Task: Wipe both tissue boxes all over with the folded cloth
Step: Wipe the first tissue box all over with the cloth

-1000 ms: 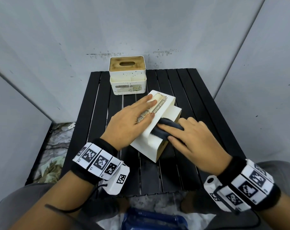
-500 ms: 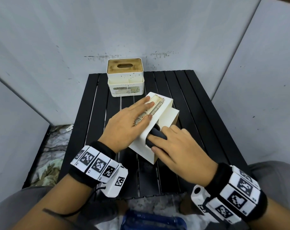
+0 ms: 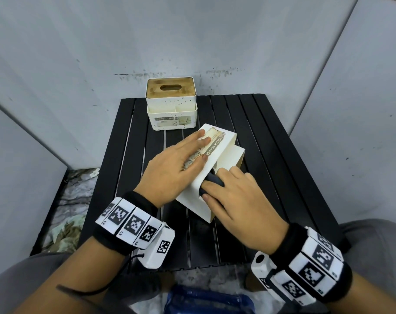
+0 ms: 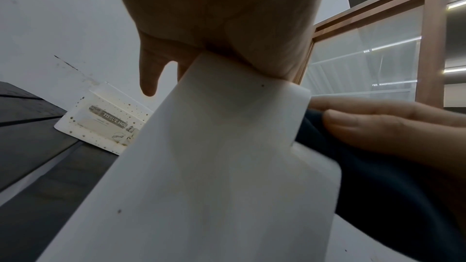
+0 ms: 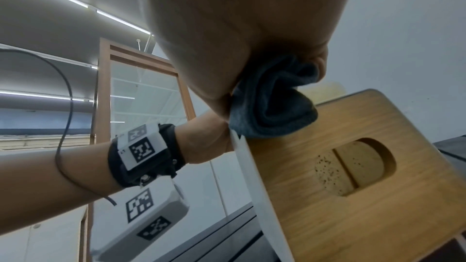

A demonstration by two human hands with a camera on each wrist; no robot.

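A white tissue box [image 3: 224, 141] lies tipped on its side in the middle of the black slatted table [image 3: 271, 159], its wooden lid [image 5: 353, 176] facing right. My left hand [image 3: 181, 164] lies flat on its upward label face, fingers straight, holding it down. My right hand [image 3: 233, 198] grips the folded dark cloth [image 3: 211, 181] and presses it against the box's near right side, by the lid's edge [image 5: 272, 107]. The second white tissue box [image 3: 171, 103], speckled and with a wooden slotted lid, stands upright at the table's far edge.
Grey walls close in behind and on both sides of the table. Crumpled plastic lies on the floor at the left [image 3: 63, 214]. A blue object [image 3: 206, 302] sits below the table's near edge, between my knees.
My right hand has drawn the cloth along the box's side toward me, from mid-box to its near end. The left hand has stayed flat on the box.
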